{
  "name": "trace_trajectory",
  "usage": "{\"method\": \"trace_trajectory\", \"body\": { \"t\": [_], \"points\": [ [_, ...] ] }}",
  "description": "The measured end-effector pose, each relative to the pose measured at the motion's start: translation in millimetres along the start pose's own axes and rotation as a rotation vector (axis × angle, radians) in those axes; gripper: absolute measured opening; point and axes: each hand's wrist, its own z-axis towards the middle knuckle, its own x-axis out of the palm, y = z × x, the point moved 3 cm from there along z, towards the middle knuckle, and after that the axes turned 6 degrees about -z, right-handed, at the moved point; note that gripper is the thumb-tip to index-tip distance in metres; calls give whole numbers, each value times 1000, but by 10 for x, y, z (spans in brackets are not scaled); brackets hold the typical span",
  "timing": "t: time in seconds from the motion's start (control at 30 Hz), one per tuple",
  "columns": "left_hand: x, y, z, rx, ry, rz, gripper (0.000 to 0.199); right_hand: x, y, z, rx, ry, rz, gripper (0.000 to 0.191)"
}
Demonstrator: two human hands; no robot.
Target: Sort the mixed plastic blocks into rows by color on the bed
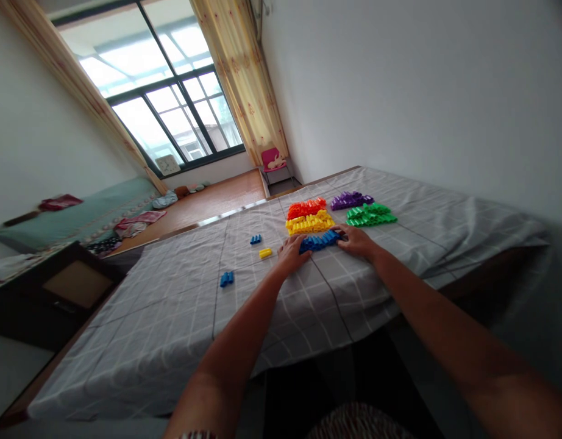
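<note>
A row of blue pieces (pixel 321 241) lies on the grey checked cloth (pixel 281 311), between my two hands. Bent round its left end is my left hand (pixel 294 253), with the fingers against the pieces. My right hand (pixel 356 241) closes on the right end, its fingertips partly hidden. Just behind are stacked yellow pieces (pixel 309 223) and red pieces (pixel 306 208). Farther right lie a purple pile (pixel 351 200) and a green pile (pixel 371 214). Left of my left hand are small blue groups (pixel 255 239) and a yellow group (pixel 265 253).
Another small blue group (pixel 227 279) sits nearer the front left. Beyond the cloth stand a pink chair (pixel 272 161) and a window with curtains. A dark cabinet (pixel 56 296) is at the left, and a white wall (pixel 422 97) rises on the right.
</note>
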Motion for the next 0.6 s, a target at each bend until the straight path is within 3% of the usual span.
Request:
{"method": "trace_trajectory", "body": {
  "t": [0.23,0.6],
  "points": [
    [29,-223,-44,-110,-91,6,52,4,-77,0,25,-18,-7,45],
    [-2,-256,-120,-144,-119,17,56,-15,-43,-1,5,-9,-7,47]
  ]
}}
